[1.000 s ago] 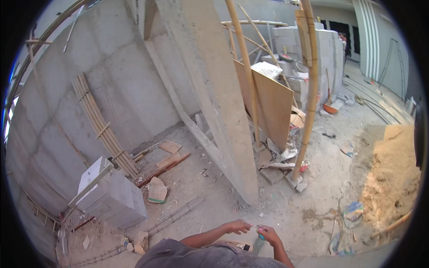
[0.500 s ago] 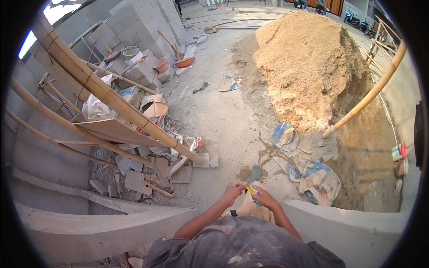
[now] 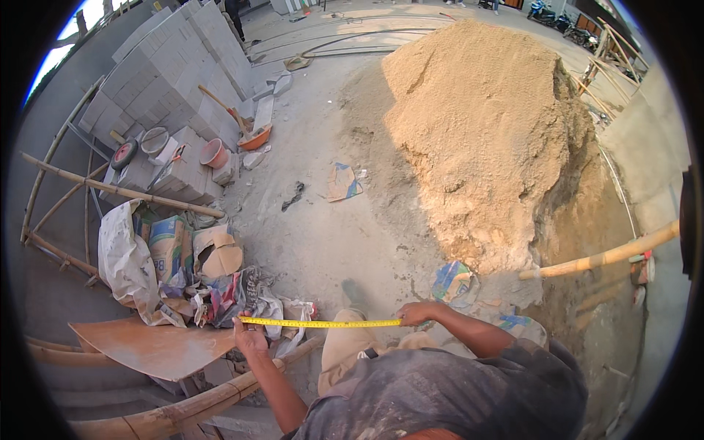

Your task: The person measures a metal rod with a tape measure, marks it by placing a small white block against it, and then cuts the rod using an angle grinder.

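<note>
Spanning the space in front of the person's body, a yellow measuring tape (image 3: 320, 323) runs nearly straight from the left hand (image 3: 251, 339) to the right hand (image 3: 418, 314), passing over the beige trousers (image 3: 339, 343). The left fingers pinch 1 end of it; the right fingers are closed around the other, and whatever lies inside that fist is hidden.

Just beside the left hand are a brown board (image 3: 158, 346) and a heap of crumpled sacks (image 3: 128, 257). Near the right hand, a torn blue-and-green bag (image 3: 452, 281) lies on the ground (image 3: 312, 231). Farther out rises a large sand pile (image 3: 484, 132), with a bamboo pole (image 3: 601, 253) reaching toward its base from the right. On the far left stand stacked pale blocks (image 3: 165, 62), with 2 buckets (image 3: 214, 154) and a small wheel (image 3: 124, 155) in front of them.
</note>
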`<action>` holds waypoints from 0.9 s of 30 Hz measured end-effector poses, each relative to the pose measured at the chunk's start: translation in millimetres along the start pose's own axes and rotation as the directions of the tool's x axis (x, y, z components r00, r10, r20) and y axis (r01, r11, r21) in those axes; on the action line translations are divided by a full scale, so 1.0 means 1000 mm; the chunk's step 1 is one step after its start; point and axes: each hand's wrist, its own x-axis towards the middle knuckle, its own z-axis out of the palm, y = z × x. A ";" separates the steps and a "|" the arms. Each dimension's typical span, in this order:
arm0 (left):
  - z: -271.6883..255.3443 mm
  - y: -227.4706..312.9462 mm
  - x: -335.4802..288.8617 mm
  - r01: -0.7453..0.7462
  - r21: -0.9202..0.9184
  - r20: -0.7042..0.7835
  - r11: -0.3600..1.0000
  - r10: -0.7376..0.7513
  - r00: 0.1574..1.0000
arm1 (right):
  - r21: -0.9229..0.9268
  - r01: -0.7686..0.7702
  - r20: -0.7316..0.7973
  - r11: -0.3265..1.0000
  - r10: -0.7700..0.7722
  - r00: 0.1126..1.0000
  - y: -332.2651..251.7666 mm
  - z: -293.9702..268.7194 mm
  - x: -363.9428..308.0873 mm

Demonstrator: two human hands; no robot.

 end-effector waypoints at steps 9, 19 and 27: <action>0.230 0.014 0.295 0.014 -0.059 -0.026 0.998 -0.016 1.000 | 0.023 -0.039 -0.395 0.999 0.045 0.918 0.006 -0.224 0.075; 0.505 -0.138 0.478 -0.051 0.725 0.344 0.687 -0.297 0.891 | 0.528 -0.065 -0.563 0.847 0.407 0.719 0.017 -0.418 0.192; 0.399 -0.202 0.711 -0.601 0.636 0.198 -0.484 -0.650 0.734 | -0.191 -0.406 -0.638 0.894 0.201 0.743 0.168 -0.646 0.408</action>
